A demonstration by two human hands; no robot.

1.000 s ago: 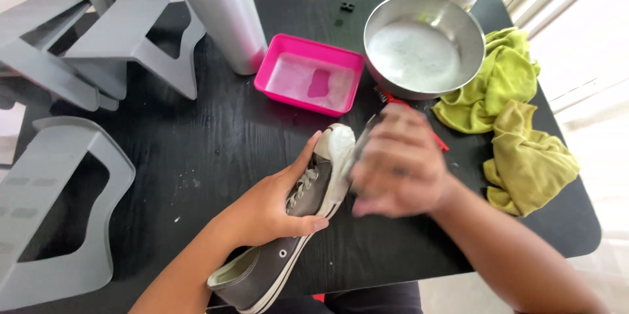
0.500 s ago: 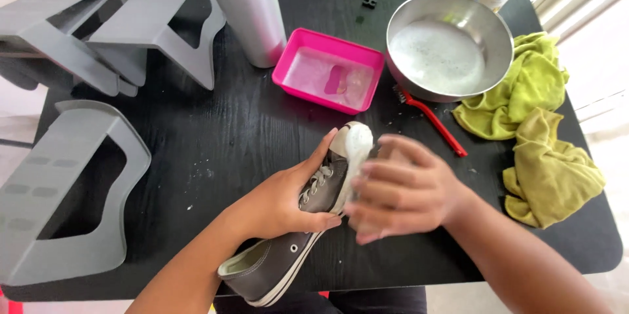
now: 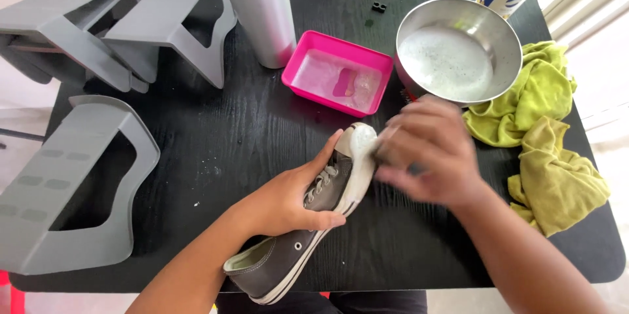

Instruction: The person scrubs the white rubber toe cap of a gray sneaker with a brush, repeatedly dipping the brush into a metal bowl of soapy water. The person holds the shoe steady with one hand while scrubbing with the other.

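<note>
My left hand (image 3: 288, 199) grips a grey canvas sneaker (image 3: 282, 265) around its laces and holds it tilted on the black table (image 3: 216, 124), with the white toe cap (image 3: 359, 140) pointing away from me. My right hand (image 3: 432, 153) is blurred with motion and pressed against the toe cap. Its fingers are curled over something small and dark that I cannot identify.
Behind the shoe stand a pink tray (image 3: 308, 58) with a little soapy liquid and a steel bowl (image 3: 504, 39) of sudsy water. Two yellow-green cloths (image 3: 557, 183) lie at the right. A silver bottle (image 3: 259, 6) and grey plastic stands (image 3: 72, 183) fill the back and left.
My right hand has shifted back and forth over the toe cap. A red-handled tool beside the bowl is now mostly hidden behind that hand. My left hand keeps its hold on the sneaker.
</note>
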